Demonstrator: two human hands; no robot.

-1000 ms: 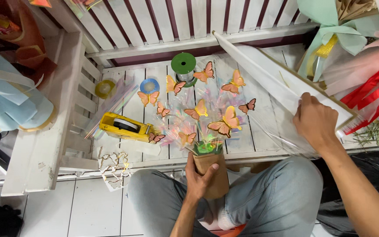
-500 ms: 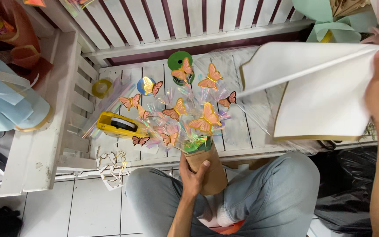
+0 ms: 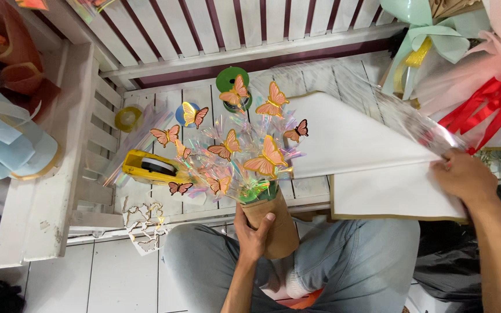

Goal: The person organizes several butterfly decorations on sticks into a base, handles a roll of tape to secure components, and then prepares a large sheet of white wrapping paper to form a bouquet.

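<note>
Bouquet: the left hand [image 3: 254,229] is wrapped around the brown paper stem wrap of a bouquet of orange paper butterflies and iridescent film [image 3: 244,159], holding it upright over the lap, at the front edge of the white slatted wooden counter [image 3: 146,110].
Wrapping sheet: the right hand [image 3: 465,177] pinches, fingers narrow, the right edge of a large white wrapping sheet with a thin gold border [image 3: 372,168], with a clear film layer lifted above it; the sheet lies across the counter's right part and overhangs its front edge.
Done so far: judging from the pictures, the butterflies are already mounted and the stems bound in brown paper.
Left to do: the outer white sheet is not yet around the bouquet; it sits just beside it, apart from the stem wrap.
Tape dispenser: a yellow handheld tape dispenser [image 3: 149,167] lies on the counter left of the bouquet.
Spools: a green ribbon spool [image 3: 225,78] stands behind the butterflies near the backrest; a small yellow roll [image 3: 127,117] lies at the left.
Scraps: a white cut-out paper offcut [image 3: 143,219] hangs at the counter's front edge.
Right-side packages: mint green wrapping paper [image 3: 436,35], pink tulle and red ribbon [image 3: 488,104] are piled at the right.
Left-side packages: pale blue folded sheets [image 3: 1,145] and orange-brown wrapping [image 3: 7,46] are at the left.
Labels and signs: none legible.
</note>
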